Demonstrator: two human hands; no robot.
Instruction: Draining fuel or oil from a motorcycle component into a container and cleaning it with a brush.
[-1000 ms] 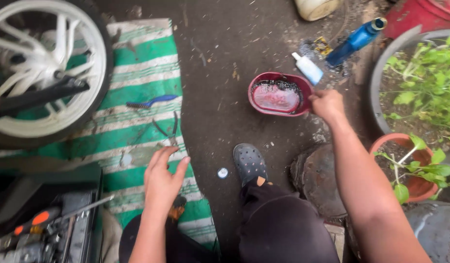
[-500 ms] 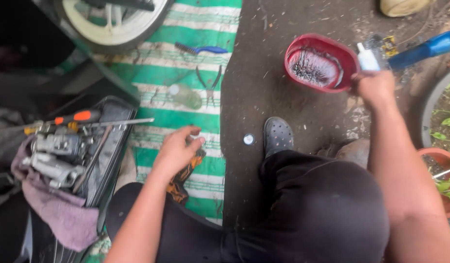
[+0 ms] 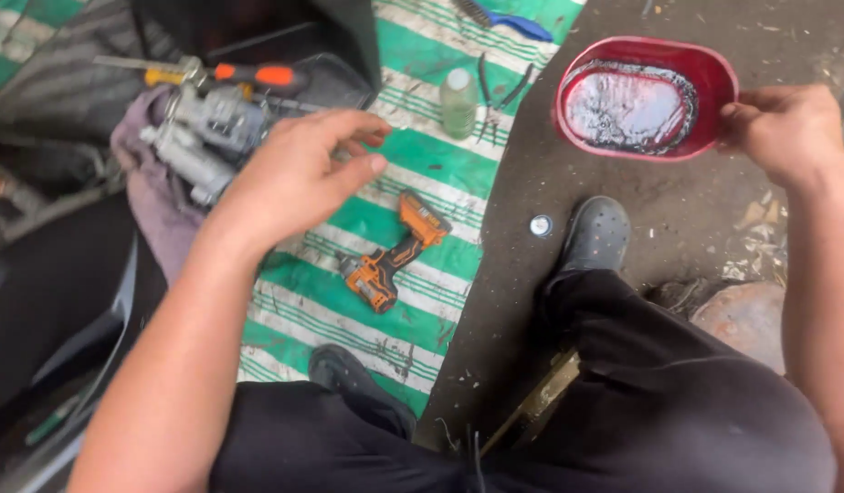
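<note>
Now red bowl (image 3: 646, 99) at right hand (image 3: 787, 132).

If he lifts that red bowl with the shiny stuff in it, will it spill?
Probably, if tipped. The red oval plastic bowl holds a wide, shallow pool of silvery-grey liquid that would likely slosh. The right hand grips only one end of the rim, so the far end may sag or tilt. The dark film around the liquid's edge suggests it could be greasy and slippery.

bare forearms, black trousers (image 3: 678, 411), dark perforated clogs (image 3: 594, 236), possibly rubber
</note>
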